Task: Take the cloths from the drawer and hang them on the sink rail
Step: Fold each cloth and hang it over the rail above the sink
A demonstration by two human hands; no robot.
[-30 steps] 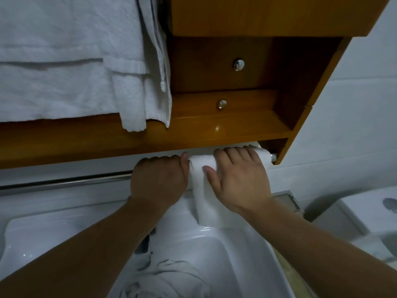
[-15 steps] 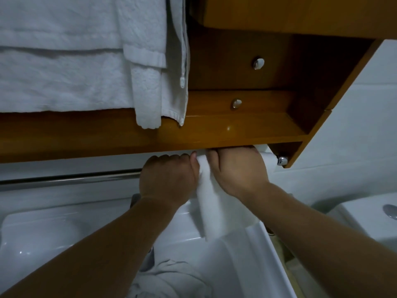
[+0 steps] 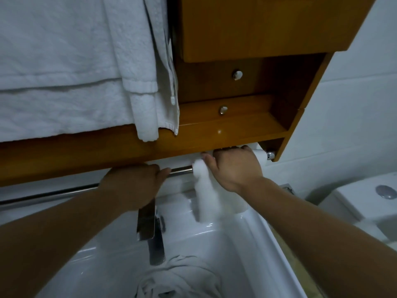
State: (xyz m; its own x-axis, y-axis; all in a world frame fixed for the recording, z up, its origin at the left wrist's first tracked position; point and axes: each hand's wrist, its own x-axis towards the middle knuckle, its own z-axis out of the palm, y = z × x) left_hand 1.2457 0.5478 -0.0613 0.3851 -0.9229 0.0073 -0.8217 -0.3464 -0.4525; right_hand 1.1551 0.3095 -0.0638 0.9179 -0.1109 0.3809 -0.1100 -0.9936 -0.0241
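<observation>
We see the right hand (image 3: 235,168) pinching the top of a white cloth (image 3: 206,194) that hangs over the right end of the chrome sink rail (image 3: 180,169), thumb in front, the other fingers hidden behind the cloth under the wooden shelf (image 3: 86,151). The left hand (image 3: 133,183) sits on the rail just left of the cloth, fingers curled around it. More crumpled cloths (image 3: 178,278) lie in the white sink (image 3: 247,244) below the faucet (image 3: 147,222).

Setting: a home bathroom. White ceramic sink (image 3: 247,244) with chrome faucet (image 3: 148,220), metal rail (image 3: 53,193) along the wall, wooden cabinet (image 3: 247,29) above; white towels (image 3: 60,61) hang left, toilet cistern (image 3: 365,203) at right.
</observation>
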